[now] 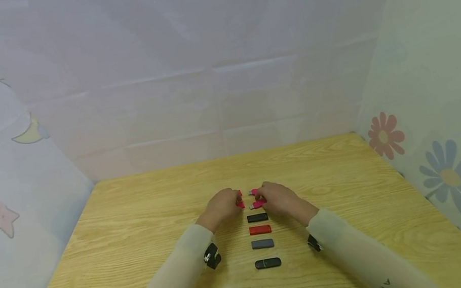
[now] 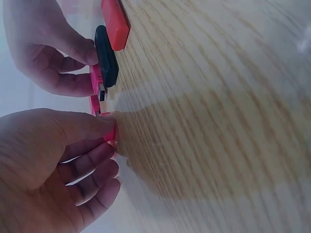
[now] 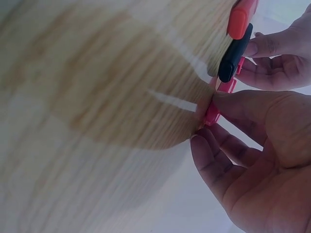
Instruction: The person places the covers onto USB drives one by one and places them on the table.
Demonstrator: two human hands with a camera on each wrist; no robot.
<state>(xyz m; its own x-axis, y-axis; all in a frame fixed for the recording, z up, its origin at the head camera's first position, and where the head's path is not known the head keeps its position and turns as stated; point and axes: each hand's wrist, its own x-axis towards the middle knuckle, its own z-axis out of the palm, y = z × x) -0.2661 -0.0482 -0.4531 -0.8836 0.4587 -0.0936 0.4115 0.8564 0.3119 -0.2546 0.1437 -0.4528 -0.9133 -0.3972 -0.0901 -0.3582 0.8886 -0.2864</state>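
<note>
In the head view my left hand [image 1: 223, 206] pinches a small pink USB stick cap [image 1: 241, 205] with thumb and fingertips, low over the table. A second reddish cap [image 1: 240, 193] shows just beyond its fingertips. Across a short gap, the thumb and fingers of my right hand [image 1: 281, 199] pinch a pink USB stick [image 1: 257, 204], its metal plug bare and facing left. Another uncapped pink USB stick [image 1: 253, 192] lies at that hand's far side, partly covered by the fingers. Left wrist view: the pink cap [image 2: 110, 131] shows under the thumb.
Toward me from the hands, a column of capped USB sticks lies on the wooden table [image 1: 143, 200]: black [image 1: 257, 218], red [image 1: 260, 230], grey [image 1: 262, 244] and a rounded black one [image 1: 268, 263]. Printed sheets hang at the back and both sides.
</note>
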